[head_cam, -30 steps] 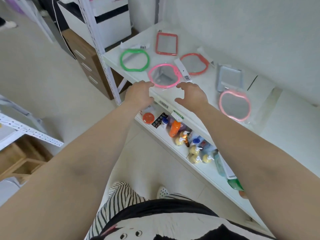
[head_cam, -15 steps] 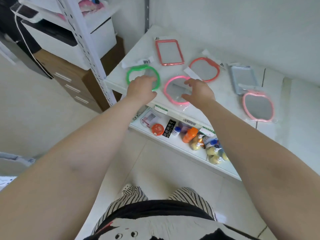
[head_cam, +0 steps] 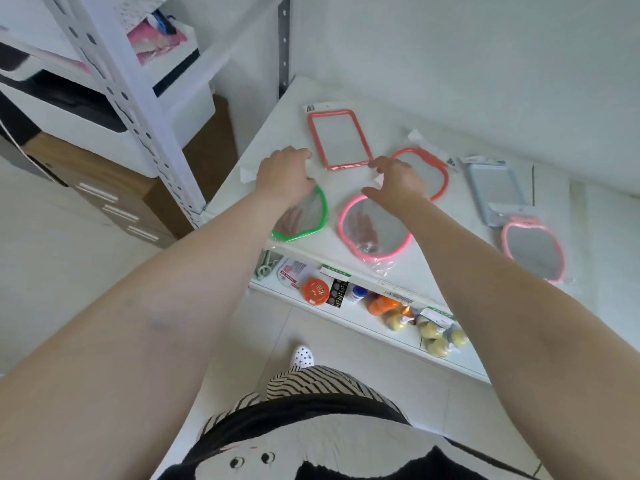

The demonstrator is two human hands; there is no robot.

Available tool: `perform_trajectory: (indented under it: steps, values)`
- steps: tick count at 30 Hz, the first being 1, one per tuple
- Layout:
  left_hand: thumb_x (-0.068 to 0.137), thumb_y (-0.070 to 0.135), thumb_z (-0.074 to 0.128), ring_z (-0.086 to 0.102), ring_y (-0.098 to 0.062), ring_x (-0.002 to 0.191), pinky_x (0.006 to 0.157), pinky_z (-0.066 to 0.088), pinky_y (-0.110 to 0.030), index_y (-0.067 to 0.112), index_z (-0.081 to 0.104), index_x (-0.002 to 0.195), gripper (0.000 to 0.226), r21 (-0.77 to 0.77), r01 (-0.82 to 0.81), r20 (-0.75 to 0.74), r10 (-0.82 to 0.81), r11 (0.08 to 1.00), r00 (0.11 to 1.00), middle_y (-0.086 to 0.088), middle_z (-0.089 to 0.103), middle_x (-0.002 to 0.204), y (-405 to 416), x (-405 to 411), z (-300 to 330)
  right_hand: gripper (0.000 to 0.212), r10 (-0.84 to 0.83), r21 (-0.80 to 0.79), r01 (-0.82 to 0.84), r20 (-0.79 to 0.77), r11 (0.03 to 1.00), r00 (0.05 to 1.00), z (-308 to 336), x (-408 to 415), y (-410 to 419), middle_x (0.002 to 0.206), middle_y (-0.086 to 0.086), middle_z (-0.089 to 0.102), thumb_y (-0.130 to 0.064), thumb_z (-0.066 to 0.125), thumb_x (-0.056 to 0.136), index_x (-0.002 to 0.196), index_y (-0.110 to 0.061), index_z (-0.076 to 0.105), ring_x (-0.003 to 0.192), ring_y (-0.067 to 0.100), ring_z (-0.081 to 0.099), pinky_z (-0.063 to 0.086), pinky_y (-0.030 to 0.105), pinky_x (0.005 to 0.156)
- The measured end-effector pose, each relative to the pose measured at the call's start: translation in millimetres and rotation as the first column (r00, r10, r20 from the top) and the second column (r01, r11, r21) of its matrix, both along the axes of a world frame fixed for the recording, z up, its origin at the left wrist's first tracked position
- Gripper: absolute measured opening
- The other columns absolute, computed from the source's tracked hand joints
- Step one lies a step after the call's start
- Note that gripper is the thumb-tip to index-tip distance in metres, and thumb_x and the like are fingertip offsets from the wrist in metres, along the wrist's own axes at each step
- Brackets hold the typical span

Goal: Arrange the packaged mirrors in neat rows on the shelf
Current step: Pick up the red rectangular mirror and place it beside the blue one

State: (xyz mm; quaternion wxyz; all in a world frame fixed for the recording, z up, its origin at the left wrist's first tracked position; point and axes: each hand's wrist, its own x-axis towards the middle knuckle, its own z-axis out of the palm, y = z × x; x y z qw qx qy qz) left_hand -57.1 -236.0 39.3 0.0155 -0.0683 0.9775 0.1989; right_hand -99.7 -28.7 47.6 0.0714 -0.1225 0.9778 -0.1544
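Both bare arms reached far forward, nearly parallel and well apart. The left hand [head_cam: 284, 176] lay palm-down, its fingers [head_cam: 300, 154] curled and bunched at the far end. The right hand [head_cam: 394, 183] hovered palm-down, its fingers [head_cam: 377, 164] loosely bent and spread, thumb pointing left.
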Motion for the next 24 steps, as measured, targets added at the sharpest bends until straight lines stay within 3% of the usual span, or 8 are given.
perform_trajectory:
  steps: [5, 10, 14, 17, 21, 24]
  values:
    - [0.085, 0.026, 0.058, 0.051, -0.034, 0.121, 0.098, 0.042, -0.04, 0.017, 0.049, 0.135, 0.052, 0.021, -0.034, 0.024, 0.033, 0.999, 0.999, -0.013, 0.056, 0.126, -9, -39, -10, 0.052, 0.002, 0.018, -0.003, 0.024, 1.0, 1.0, -8, -52, -15, 0.132, 0.003, 0.057, -0.03, 0.065, 0.083, 0.133, -0.023, 0.051, 0.121, 0.025, 0.053, 0.047, 0.04, 0.097]
    - [0.088, 0.022, 0.057, 0.05, -0.033, 0.12, 0.099, 0.04, -0.037, 0.004, 0.052, 0.128, 0.044, 0.152, -0.045, 0.026, 0.041, 0.987, 0.999, -0.018, 0.055, 0.124, -3, -72, -24, 0.054, -0.02, 0.052, 0.017, 0.061, 0.998, 0.998, -25, -89, -24, 0.133, 0.004, 0.056, -0.03, 0.065, 0.083, 0.134, -0.023, 0.049, 0.126, 0.025, 0.049, 0.047, 0.041, 0.097]
    - [0.086, 0.018, 0.058, 0.057, -0.036, 0.109, 0.088, 0.041, -0.035, -0.003, 0.061, 0.108, 0.03, 0.248, -0.052, 0.053, 0.04, 0.967, 0.998, -0.021, 0.063, 0.111, 10, -99, -39, 0.054, -0.075, 0.066, 0.069, 0.093, 0.995, 0.993, -46, -111, -28, 0.132, 0.008, 0.057, -0.031, 0.064, 0.086, 0.135, -0.016, 0.047, 0.123, 0.029, 0.052, 0.048, 0.041, 0.095]
    - [0.089, 0.022, 0.056, 0.06, -0.034, 0.109, 0.088, 0.043, -0.033, -0.004, 0.061, 0.108, 0.033, 0.28, -0.086, 0.133, 0.051, 0.956, 0.99, -0.02, 0.065, 0.113, 16, -115, -53, 0.051, -0.158, 0.055, 0.153, 0.109, 0.987, 0.981, -58, -127, -34, 0.127, 0.013, 0.059, -0.03, 0.063, 0.088, 0.132, -0.009, 0.047, 0.12, 0.032, 0.053, 0.046, 0.039, 0.093]
    - [0.087, 0.02, 0.061, 0.062, -0.033, 0.107, 0.083, 0.046, -0.03, -0.004, 0.063, 0.109, 0.033, 0.403, -0.201, 0.215, 0.121, 0.893, 0.969, -0.017, 0.067, 0.112, 25, -130, -69, 0.047, -0.264, -0.007, 0.269, 0.157, 0.963, 0.952, -68, -137, -43, 0.122, 0.016, 0.062, -0.025, 0.06, 0.089, 0.13, -0.004, 0.049, 0.111, 0.034, 0.059, 0.046, 0.035, 0.084]
    - [0.083, 0.018, 0.065, 0.064, -0.033, 0.106, 0.084, 0.05, -0.033, -0.003, 0.063, 0.11, 0.034, 0.494, -0.315, 0.274, 0.199, 0.81, 0.941, -0.017, 0.068, 0.112, 27, -136, -72, 0.046, -0.309, -0.025, 0.317, 0.169, 0.948, 0.936, -72, -140, -47, 0.123, 0.017, 0.062, -0.022, 0.06, 0.09, 0.129, -0.001, 0.05, 0.108, 0.035, 0.061, 0.05, 0.04, 0.09]
